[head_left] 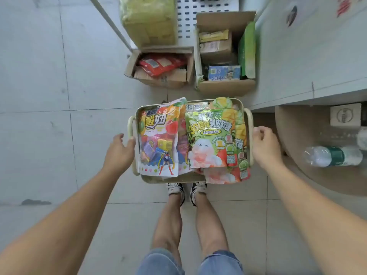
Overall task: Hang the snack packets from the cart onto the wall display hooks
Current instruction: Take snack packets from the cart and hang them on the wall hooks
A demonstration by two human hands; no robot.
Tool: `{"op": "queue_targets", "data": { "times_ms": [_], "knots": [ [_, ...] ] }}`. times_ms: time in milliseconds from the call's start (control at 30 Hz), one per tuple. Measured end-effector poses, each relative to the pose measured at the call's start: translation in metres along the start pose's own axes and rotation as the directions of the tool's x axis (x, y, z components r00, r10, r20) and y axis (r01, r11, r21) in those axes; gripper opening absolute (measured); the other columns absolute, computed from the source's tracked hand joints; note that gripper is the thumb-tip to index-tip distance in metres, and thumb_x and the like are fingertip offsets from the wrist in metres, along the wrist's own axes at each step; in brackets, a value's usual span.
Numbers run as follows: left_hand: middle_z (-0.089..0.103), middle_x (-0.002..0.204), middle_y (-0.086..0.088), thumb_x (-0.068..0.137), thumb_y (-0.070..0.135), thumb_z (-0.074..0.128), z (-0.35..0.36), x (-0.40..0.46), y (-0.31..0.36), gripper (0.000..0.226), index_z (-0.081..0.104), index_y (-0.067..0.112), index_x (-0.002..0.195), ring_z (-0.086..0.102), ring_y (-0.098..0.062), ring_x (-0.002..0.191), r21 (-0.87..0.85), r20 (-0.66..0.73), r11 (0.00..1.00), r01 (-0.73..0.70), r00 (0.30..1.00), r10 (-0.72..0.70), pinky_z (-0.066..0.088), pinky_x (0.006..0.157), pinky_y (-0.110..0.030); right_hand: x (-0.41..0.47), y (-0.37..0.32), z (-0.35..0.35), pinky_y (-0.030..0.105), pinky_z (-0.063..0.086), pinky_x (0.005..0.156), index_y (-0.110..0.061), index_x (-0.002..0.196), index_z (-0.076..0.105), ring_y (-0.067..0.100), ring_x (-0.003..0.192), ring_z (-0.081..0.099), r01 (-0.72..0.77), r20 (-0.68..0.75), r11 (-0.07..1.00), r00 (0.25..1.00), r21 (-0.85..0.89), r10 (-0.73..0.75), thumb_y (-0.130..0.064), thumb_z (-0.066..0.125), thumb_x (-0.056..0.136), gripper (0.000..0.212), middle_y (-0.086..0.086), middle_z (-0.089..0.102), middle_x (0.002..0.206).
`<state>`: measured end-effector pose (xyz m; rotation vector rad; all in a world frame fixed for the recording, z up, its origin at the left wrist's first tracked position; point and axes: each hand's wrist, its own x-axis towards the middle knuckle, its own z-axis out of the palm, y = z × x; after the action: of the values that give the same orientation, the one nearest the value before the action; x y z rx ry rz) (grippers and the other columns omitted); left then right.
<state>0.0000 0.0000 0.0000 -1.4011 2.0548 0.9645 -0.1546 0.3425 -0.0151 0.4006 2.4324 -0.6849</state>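
A cream cart tray [241, 105] stands in front of my feet, filled with snack packets. On its left lies a white and orange packet [158, 137]; on its right a green gummy packet [210, 135] lies over others. My left hand [119, 151] rests against the tray's left handle [130, 126], thumb touching it, fingers loosely curled. My right hand [265, 146] is curled at the right handle [249, 120]; whether it grips it is unclear. A white pegboard panel [198, 8] shows at the top, no hooks visible.
Two open cardboard boxes [158, 80] [226, 88] with goods sit on the tiled floor beyond the cart. A wrapped yellow-green bundle [149, 18] stands behind them. A grey counter [307, 56] and a round table [297, 135] with a lying water bottle [333, 156] are at right.
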Motion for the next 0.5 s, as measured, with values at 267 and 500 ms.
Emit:
{"op": "queue_targets", "data": {
  "times_ms": [267,500],
  "knots": [
    [0.059,0.118,-0.009,0.104,0.044,0.034,0.046,0.052,-0.028,0.039,0.048,0.011,0.119,0.055,-0.025,0.105,-0.197,-0.01,0.97,0.141,0.989,-0.146,0.044,0.09,-0.038,0.047,0.029,0.04,0.033,0.032,0.082,-0.005,0.12,0.055,0.032,0.114,0.053,-0.137,0.005,0.991,0.991,0.002,0.137,-0.044,0.024,0.107,0.051,0.013,0.059,0.114],
    [0.055,0.093,-0.008,0.106,0.032,0.027,0.058,0.071,-0.033,0.038,0.053,0.006,0.113,0.052,-0.023,0.089,-0.244,0.039,0.945,0.217,0.976,-0.214,0.041,0.079,-0.035,0.062,0.03,0.05,0.046,0.045,0.1,-0.007,0.117,0.062,0.035,0.109,0.058,-0.234,0.114,0.97,0.968,0.067,0.225,-0.053,0.018,0.104,0.065,0.017,0.064,0.116]
  ]
}}
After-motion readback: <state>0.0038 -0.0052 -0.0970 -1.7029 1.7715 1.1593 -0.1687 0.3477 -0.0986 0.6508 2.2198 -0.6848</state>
